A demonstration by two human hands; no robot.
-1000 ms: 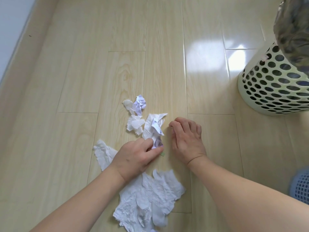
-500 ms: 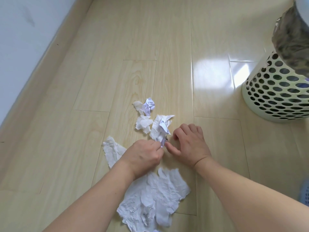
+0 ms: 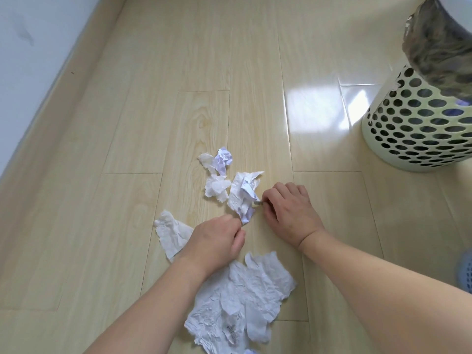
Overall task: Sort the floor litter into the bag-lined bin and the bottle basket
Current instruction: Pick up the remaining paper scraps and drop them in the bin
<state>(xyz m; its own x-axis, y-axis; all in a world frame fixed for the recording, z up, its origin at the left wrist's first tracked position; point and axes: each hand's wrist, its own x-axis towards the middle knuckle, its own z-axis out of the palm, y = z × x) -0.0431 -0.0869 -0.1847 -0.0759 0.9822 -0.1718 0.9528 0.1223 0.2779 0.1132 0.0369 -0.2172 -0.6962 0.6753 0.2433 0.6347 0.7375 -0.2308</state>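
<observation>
You are in the gathering step, with paper litter lying on the wooden floor (image 3: 127, 149) and none of what shows here binned yet. Your left hand (image 3: 217, 238) pinches the lower end of a crumpled paper wad (image 3: 241, 195), fingers curled round it. Your right hand (image 3: 288, 210) sits just beside that wad with fingers curled and seems to nip a small dark scrap (image 3: 258, 203) at its edge; what that scrap is I cannot tell. Two smaller paper balls (image 3: 219, 162) lie just beyond, a torn tissue (image 3: 171, 233) shows by your left wrist, and a large crumpled sheet (image 3: 242, 297) lies under your forearms. The bag-lined bin (image 3: 419, 129) stands well apart to the right, and the blue basket (image 3: 466, 272) peeks in at the right edge. Next you probably need to bunch the paper into one firm handful and carry it to the bin's mouth without shedding pieces
</observation>
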